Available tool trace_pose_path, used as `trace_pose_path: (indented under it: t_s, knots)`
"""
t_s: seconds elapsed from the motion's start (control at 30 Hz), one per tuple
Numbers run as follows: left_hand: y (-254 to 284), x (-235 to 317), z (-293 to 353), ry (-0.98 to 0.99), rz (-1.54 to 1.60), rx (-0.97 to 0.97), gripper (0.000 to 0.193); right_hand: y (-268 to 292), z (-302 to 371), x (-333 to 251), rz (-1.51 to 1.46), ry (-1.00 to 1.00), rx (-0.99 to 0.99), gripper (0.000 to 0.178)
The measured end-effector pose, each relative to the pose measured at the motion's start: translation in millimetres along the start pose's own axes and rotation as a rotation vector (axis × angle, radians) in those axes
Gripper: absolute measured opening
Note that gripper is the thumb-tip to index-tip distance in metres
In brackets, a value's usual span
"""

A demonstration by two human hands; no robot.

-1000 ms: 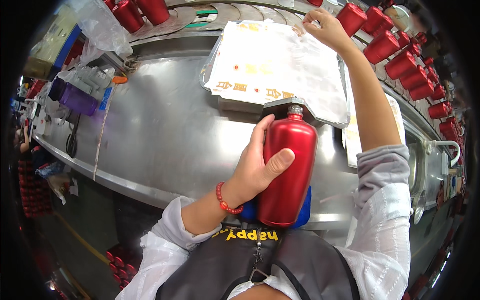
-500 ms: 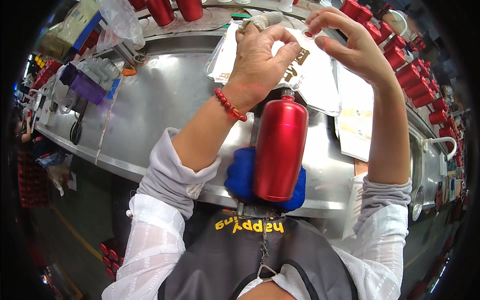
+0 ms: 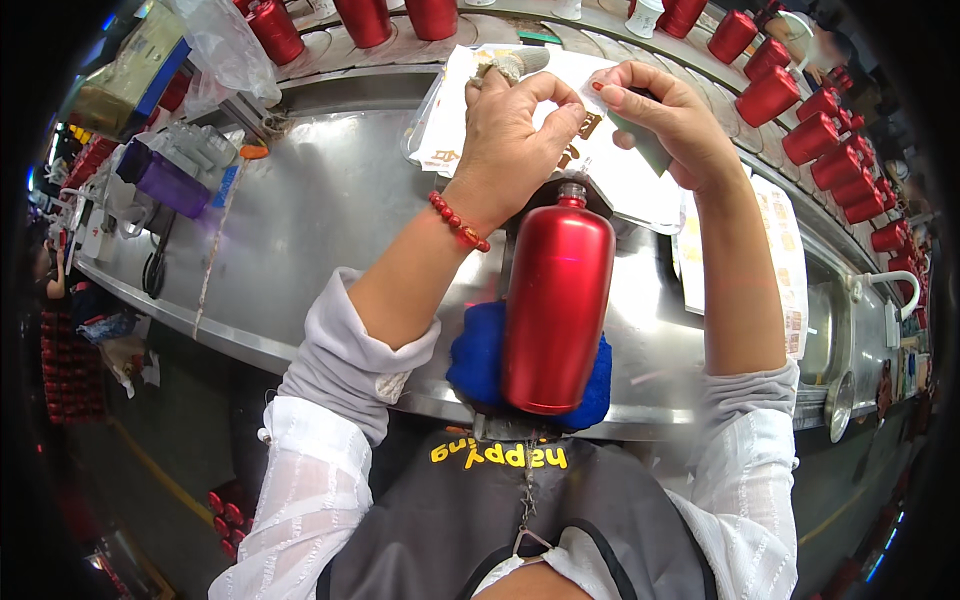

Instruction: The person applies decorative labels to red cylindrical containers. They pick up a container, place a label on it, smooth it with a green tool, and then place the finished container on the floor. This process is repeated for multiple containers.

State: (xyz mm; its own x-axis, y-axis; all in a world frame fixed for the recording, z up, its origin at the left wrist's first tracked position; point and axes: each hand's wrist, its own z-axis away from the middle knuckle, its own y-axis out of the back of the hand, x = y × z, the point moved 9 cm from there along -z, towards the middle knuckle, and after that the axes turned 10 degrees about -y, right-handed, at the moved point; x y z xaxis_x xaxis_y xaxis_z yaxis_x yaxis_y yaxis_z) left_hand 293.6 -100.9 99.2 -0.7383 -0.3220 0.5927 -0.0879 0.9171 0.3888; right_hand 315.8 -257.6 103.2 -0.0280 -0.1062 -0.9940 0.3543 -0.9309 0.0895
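Up high, both hands pinching one thin sticker (image 3: 590, 125): left hand (image 3: 515, 125), right hand (image 3: 665, 120). Probably light, floppy, sticky; best held by edges. Below, smooth red bottle (image 3: 555, 300), likely slippery.

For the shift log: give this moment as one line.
left hand: pinching label | right hand: pinching same label | red bottle: lying on blue cloth, steel counter

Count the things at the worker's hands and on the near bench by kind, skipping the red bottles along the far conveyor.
Red bottle lying on its side: 1
Blue cushion under it: 1
Printed sheets: 2
Grey slip in the right hand grip: 1
Red bead bracelet: 1
Total: 6
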Motion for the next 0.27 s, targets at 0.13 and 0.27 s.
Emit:
trace_pose_path:
  t_s: [0.13, 0.27]
  knots:
    - [4, -17, 14, 0.067, 0.01, 0.106, 0.034, 27, -37, 41, 0.4, -0.154, 0.177, 0.022]
    - [37, 11, 19, 0.066, 0.341, 0.171, 0.041, 59, -64, 90, 1.057, 0.009, 0.433, 0.022]
